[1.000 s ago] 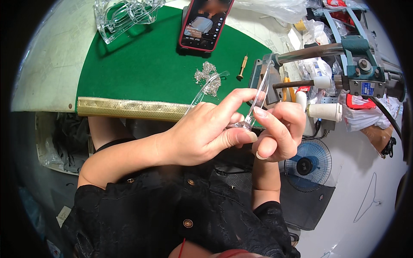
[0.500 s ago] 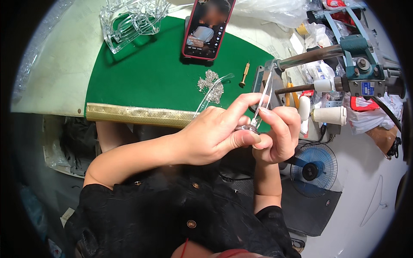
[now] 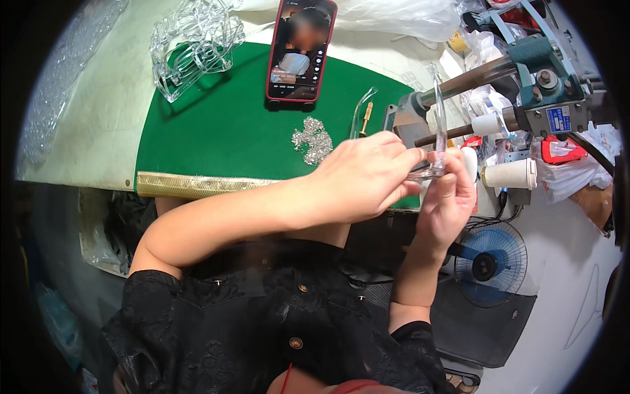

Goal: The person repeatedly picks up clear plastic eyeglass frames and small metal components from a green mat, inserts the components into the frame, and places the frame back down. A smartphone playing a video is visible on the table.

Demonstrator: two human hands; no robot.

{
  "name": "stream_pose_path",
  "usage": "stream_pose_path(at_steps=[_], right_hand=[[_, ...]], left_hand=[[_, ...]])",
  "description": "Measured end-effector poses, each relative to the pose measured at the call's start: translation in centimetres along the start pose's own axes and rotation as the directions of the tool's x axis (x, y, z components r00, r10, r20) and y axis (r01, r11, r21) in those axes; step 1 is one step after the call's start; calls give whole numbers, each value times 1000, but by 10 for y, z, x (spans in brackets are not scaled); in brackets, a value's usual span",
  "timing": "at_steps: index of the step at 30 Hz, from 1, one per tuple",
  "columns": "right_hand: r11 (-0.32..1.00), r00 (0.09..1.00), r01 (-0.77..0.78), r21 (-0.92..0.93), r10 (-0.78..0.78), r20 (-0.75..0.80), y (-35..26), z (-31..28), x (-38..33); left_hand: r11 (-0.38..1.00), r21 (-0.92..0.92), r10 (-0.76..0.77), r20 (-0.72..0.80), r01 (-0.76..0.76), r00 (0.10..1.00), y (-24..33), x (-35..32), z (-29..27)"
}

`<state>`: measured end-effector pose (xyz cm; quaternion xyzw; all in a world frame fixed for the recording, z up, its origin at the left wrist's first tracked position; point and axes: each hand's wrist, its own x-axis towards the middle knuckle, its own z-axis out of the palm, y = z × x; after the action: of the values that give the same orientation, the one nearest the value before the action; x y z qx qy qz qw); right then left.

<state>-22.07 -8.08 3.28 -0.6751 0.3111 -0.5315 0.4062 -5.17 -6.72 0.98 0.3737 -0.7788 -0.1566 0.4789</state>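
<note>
A pair of clear plastic eyeglass frames (image 3: 440, 118) is held between my hands. One of its temple arms stands up past my fingers, and the other (image 3: 360, 108) sticks out beyond the back of my left hand. My left hand (image 3: 364, 172) grips the front of the frames, its fingertips at the hinge corner. Closed on the same corner from the other side is my right hand (image 3: 449, 197), thumb raised beside the upright temple. The fingers partly hide the lens rims. A small brass-handled screwdriver (image 3: 367, 119) and a heap of tiny silver metal parts (image 3: 313, 140) lie beyond my left hand.
A green mat (image 3: 216, 134) covers the table, with a gold strip (image 3: 197, 184) along its near edge. Several clear frames (image 3: 197, 49) are piled at far left. A phone (image 3: 301, 52) stands behind the heap. To the right are a bench press (image 3: 545, 79), a white cup (image 3: 510, 175) and a fan (image 3: 489, 262).
Both hands have shifted right with the eyeglass frames and turned them. My right hand has opened away less from the corner, its palm now showing. The whole view has also shifted slightly.
</note>
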Motion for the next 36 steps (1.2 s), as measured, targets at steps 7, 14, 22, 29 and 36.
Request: stream_pose_path(at_steps=[7, 14, 22, 29, 36], right_hand=[[999, 999, 36, -5, -36, -26, 5, -43, 30], [998, 990, 11, 61, -3, -138, 5, -62, 47], [999, 976, 15, -37, -23, -214, 14, -82, 57], [999, 972, 12, 37, -3, -235, 12, -86, 65], [864, 846, 495, 88, -457, -273, -110, -126, 122]], left_hand=[[988, 142, 38, 109, -54, 993, -10, 37, 30], [984, 167, 65, 20, -68, 998, -8, 63, 47], [986, 165, 22, 27, -26, 999, -7, 81, 64], [987, 157, 37, -16, -34, 999, -9, 90, 77], [991, 132, 7, -34, -3, 999, -11, 91, 78]])
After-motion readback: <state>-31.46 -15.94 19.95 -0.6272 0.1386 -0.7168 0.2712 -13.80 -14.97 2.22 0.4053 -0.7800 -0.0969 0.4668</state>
